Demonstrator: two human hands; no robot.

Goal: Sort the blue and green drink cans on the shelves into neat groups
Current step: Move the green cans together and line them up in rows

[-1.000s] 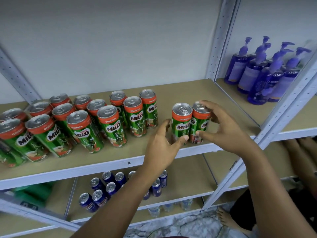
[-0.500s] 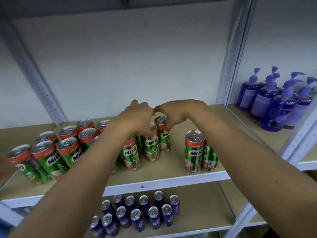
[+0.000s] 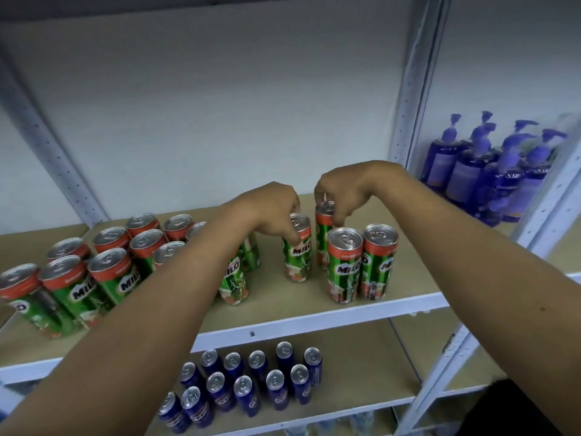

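Green Milo cans stand on the upper shelf. My left hand grips the top of one green can near the shelf's middle. My right hand pinches the top of another green can just behind and to the right of it. A pair of green cans stands at the front right, close to both held cans. A large group of green cans fills the left side, partly hidden by my left forearm. Several blue cans stand grouped on the lower shelf.
Purple pump bottles stand on the neighbouring shelf to the right, beyond a white metal upright. A slanted brace crosses the back left. Bare shelf board lies behind the cans and at the right end.
Both hands left the front pair, reached back over two cans in the group, and have carried them rightward toward the front pair. The camera tilted upward.
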